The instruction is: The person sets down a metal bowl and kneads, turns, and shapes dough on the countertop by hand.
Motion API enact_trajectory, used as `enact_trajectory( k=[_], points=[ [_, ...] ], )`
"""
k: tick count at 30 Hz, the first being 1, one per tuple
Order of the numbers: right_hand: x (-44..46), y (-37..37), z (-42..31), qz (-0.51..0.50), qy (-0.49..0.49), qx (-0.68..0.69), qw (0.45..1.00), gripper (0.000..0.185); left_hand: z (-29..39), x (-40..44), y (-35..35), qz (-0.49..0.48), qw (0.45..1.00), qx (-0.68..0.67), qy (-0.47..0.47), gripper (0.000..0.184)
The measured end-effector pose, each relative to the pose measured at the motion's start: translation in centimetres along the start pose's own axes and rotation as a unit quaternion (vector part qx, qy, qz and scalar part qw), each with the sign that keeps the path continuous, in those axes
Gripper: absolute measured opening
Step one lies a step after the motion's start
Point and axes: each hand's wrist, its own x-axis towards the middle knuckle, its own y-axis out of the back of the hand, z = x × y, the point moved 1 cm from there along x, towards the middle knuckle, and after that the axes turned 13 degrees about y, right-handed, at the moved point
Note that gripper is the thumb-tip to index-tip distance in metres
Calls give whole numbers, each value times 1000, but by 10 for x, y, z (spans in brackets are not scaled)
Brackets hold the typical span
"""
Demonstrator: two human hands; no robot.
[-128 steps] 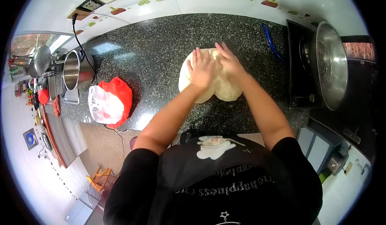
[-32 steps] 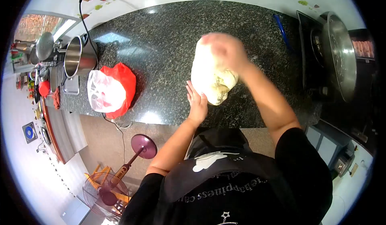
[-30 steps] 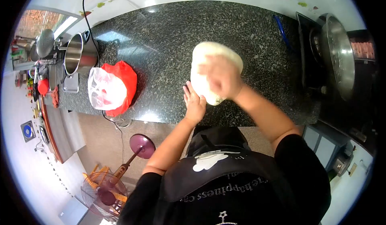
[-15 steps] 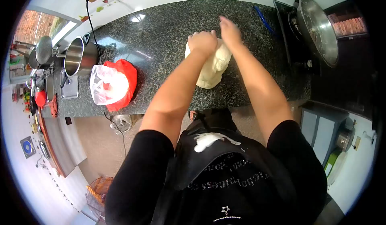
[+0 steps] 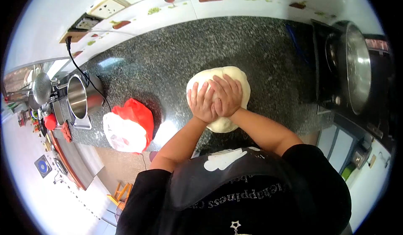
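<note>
A large pale lump of dough [image 5: 224, 126] lies on the dark speckled countertop [image 5: 168, 50], near the front edge. My left hand [image 5: 203, 103] presses flat on its left part, fingers spread and pointing away from me. Beside it my right hand [image 5: 228, 95] rests on the middle of the dough, its fingers also spread. The two hands touch near the thumbs. Dough shows all around them, widest beyond the fingertips and below the wrists.
Left of the dough sits a red and white plastic bag [image 5: 140, 119]. Farther left stand a steel pot [image 5: 79, 98] and a power cord [image 5: 84, 73]. At the right are a blue tube [image 5: 296, 44], a black stove [image 5: 325, 67] and a large steel pan [image 5: 357, 69].
Both hands have come down side by side onto the dough; the right one was raised beside it half a second ago. The dough looks broader and flatter. The camera view has shifted.
</note>
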Motion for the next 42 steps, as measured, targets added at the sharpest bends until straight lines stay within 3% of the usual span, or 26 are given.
enact_trajectory(
  k=[4,6,8,10,11,15,17,18,20,21,22,24,25,26,27,28,29,31,32,36,40,42],
  points=[
    [61,-23,41,-34,-22,10,999,44,-19,64,-25,8,998,61,11,46],
    [81,-42,57,41,-4,-17,999,39,-29,86,-38,45,995,80,35,48],
    [90,-52,66,4,-28,-17,999,35,-30,99,-44,59,993,90,47,48],
    [86,-51,66,-19,-42,-21,999,32,-24,101,-40,37,995,72,65,48],
    [78,-46,64,-38,-63,13,997,31,-18,95,-34,-23,994,63,89,50],
    [12,23,25,-64,-5,109,992,32,17,26,29,-168,976,-100,93,55],
    [-31,65,-11,-101,-37,112,988,34,43,-15,81,-206,970,-122,43,57],
    [-41,90,-23,-80,-24,159,984,25,52,-27,100,-190,974,-121,27,51],
    [-35,120,-19,-182,-69,133,972,17,58,-10,141,-227,967,-90,69,35],
    [-24,113,-17,-36,26,-41,998,14,48,3,117,-38,997,-44,51,23],
    [3,96,-12,11,-11,17,1000,18,55,34,108,13,992,-89,89,23],
    [37,50,9,33,-8,-16,999,30,14,54,34,-72,987,-100,106,30],
    [42,51,3,-175,-46,-26,983,34,30,55,36,-207,958,-36,194,35],
    [48,53,0,-371,-84,-36,924,39,46,62,39,-335,901,31,273,41],
    [24,47,-8,-278,-82,-99,952,40,65,53,55,-294,917,-3,270,45],
    [-2,47,-16,-170,-78,-83,979,38,61,27,47,-230,960,3,163,42],
    [-30,60,-29,-58,-64,-42,995,36,69,0,52,-138,980,-59,128,38],
    [-71,84,-60,4,-61,-14,998,36,88,-50,67,-82,994,2,72,42],
    [-89,85,-69,-1,-51,-21,998,39,84,-71,66,-84,994,-39,64,44],
    [-104,48,-50,-21,-1,-63,998,45,46,-91,27,-16,999,36,26,50],
    [-33,15,-1,-92,-34,-24,995,43,22,-5,7,-84,992,25,91,45],
    [12,-5,21,-45,-25,-18,998,40,10,42,-5,-52,994,52,77,43]
  ],
)
